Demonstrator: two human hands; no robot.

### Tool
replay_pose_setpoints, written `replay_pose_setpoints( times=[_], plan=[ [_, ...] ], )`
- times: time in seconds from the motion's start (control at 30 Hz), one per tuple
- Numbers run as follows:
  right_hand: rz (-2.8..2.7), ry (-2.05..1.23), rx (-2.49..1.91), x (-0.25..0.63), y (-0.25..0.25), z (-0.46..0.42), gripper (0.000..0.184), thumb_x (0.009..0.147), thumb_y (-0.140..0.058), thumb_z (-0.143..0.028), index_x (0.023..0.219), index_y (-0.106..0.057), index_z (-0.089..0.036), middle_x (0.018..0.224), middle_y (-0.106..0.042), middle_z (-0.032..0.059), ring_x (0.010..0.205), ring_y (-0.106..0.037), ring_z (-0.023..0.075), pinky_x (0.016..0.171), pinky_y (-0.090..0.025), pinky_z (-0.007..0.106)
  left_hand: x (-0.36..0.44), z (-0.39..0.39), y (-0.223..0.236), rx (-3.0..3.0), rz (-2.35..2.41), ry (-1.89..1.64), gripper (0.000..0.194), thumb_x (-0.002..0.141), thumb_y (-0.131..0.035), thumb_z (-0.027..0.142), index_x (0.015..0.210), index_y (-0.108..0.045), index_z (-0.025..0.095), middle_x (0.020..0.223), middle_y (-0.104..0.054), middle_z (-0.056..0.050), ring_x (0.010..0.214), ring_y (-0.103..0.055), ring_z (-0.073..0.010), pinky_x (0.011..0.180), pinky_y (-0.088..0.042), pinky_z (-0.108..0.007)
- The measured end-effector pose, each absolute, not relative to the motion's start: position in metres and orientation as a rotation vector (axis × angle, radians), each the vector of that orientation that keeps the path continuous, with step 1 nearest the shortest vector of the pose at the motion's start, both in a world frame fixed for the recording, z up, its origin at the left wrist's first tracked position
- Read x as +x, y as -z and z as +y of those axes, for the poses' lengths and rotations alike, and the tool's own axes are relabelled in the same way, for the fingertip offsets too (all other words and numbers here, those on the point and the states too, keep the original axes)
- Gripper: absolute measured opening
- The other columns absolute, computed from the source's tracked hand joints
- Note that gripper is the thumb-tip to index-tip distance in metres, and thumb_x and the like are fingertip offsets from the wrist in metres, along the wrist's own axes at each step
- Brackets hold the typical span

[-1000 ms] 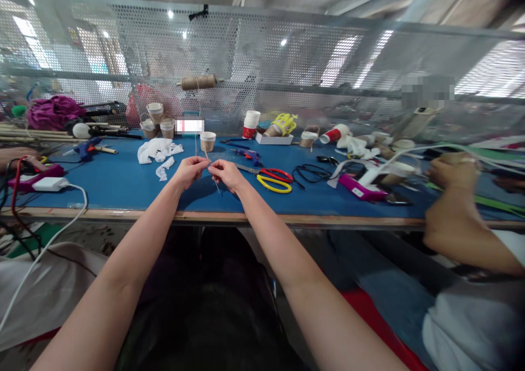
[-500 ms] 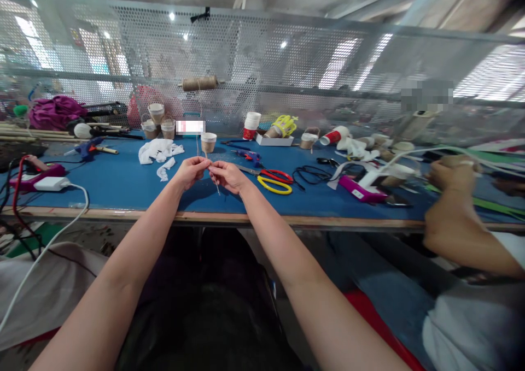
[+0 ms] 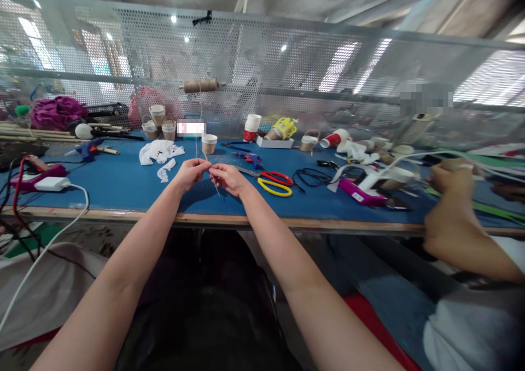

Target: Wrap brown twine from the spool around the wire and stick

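Twine: runs down from the spool, above and beyond the two grips, to the fingertips; a loose tail slants down beneath the right grip.

Left to right:
- White scraps: on the counter, left of and beyond the left grip.
- Left grip: fingertips closed, pinching the twine.
- Cup: upright, just beyond the meeting point of the grips.
- Right grip: thumb and finger pinching the twine, just beside the left fingertips. Whether the strands are twisted or knotted there, cannot tell; too small.
- Scissors: right of the right grip, red and yellow handles nearest.

Handling, judged: steady the left pinch close to the join and let the right fingertips do the fine work. Light, even tension should suit; a hard pull might drag more off the spool or slip the strands. Best to leave the tail long enough to hold.
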State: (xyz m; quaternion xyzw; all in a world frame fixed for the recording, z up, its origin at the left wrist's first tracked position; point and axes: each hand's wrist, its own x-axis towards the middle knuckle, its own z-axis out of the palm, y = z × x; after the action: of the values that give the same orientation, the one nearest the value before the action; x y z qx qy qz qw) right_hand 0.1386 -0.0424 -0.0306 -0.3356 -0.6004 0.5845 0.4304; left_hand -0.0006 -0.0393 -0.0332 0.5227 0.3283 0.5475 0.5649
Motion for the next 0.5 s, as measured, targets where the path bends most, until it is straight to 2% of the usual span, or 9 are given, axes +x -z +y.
replay_pose_setpoints(
  times=[0.2,0.5],
  plan=[
    [-1.503,-1.441,-0.821,0.138,0.033,-0.041,0.027,0.056,-0.069,-0.033,0.066,-0.051,-0.016,0.052,-0.051,-0.0056,0.044,-0.046,0.0053,0.04,-0.032,0.017,-0.002,-0.037,0.036,1.257,0.752,-1.275,0.024,0.059,-0.07,0.031,0.062,-0.054,0.012,0.037,-0.034,0.009,0.032,-0.026,-0.0011,0.036,-0.016,-0.018],
    [-1.527,-1.228,-0.863,0.135,0.041,-0.033,0.017,0.06,-0.067,-0.026,0.063,-0.052,-0.016,0.047,-0.048,-0.0066,0.041,-0.042,0.0051,0.039,-0.032,0.018,0.0,-0.035,0.038,1.273,0.86,-1.331,0.023,0.06,-0.068,0.029,0.061,-0.052,0.013,0.036,-0.036,0.009,0.032,-0.028,-0.0017,0.036,-0.018,-0.018]
  ],
)
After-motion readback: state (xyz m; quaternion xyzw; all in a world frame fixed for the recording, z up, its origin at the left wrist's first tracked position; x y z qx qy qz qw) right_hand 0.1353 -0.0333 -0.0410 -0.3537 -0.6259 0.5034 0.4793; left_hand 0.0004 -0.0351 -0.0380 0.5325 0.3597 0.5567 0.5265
